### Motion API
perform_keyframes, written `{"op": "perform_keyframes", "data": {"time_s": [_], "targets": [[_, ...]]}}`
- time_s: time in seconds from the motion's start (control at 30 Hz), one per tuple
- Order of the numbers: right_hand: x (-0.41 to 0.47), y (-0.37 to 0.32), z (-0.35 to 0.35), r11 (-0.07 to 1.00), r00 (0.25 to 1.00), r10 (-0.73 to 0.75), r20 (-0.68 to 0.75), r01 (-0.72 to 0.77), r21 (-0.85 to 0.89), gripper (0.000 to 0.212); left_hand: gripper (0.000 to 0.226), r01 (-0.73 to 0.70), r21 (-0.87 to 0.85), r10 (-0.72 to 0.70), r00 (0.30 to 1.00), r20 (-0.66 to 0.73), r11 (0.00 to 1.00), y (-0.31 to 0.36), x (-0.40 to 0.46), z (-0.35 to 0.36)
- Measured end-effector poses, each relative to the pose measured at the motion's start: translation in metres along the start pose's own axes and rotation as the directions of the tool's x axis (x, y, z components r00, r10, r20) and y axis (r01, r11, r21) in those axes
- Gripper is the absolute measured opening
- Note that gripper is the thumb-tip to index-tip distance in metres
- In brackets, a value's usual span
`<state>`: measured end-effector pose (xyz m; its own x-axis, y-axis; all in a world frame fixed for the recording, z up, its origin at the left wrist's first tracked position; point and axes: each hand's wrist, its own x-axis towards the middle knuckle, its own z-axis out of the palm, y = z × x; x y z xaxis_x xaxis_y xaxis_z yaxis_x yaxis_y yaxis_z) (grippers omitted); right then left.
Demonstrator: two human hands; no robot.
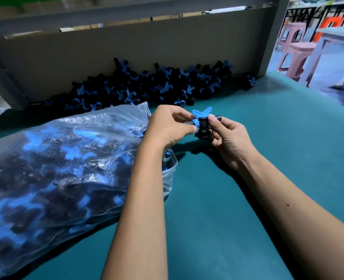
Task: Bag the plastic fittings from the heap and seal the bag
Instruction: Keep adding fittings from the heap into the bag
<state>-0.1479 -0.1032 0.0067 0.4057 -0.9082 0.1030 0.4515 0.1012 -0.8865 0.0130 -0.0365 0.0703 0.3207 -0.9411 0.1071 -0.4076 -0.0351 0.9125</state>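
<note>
One fitting (202,126) pinched between left hand (168,126) and right hand (230,136), one filled bag (56,168), one heap (147,85)

Black fitting (202,126) with a blue butterfly handle; black-and-blue heap (147,85); clear bag (66,158); teal bench (248,188); beige cardboard wall (126,49); pink stools (294,55).

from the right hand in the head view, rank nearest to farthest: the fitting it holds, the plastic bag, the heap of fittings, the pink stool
1. Fitting: pinched between the right hand and left hand.
2. Plastic bag: to the left on the table, its mouth beside the left hand.
3. Heap of fittings: behind, against the cardboard wall.
4. Pink stool: far right, off the table.
</note>
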Motion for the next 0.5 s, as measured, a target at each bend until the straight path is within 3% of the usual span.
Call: {"op": "perform_keyframes", "data": {"time_s": [0.17, 0.37, 0.5], "targets": [[-0.0010, 0.0010, 0.0021, 0.999, 1.000, 0.011, -0.003, -0.011, -0.030, 0.023, 0.024, 0.015, 0.029, -0.014, 0.999, -0.034, 0.999, -0.0005, -0.0022, 0.0010], [0.0031, -0.0022, -0.0062, 0.996, 0.981, 0.014, -0.194, 0.004, 0.093, 0.016, 0.014, 0.036, 0.016, -0.034, 0.992, -0.122, 0.999, -0.0041, -0.0019, -0.0074], [0.0008, 0.0008, -0.0026, 0.996, 0.994, -0.024, -0.107, 0.033, 0.080, 0.015, 0.015, 0.003, 0.024, -0.001, 0.997, -0.077, 1.000, -0.0034, -0.0005, -0.0028]]}}
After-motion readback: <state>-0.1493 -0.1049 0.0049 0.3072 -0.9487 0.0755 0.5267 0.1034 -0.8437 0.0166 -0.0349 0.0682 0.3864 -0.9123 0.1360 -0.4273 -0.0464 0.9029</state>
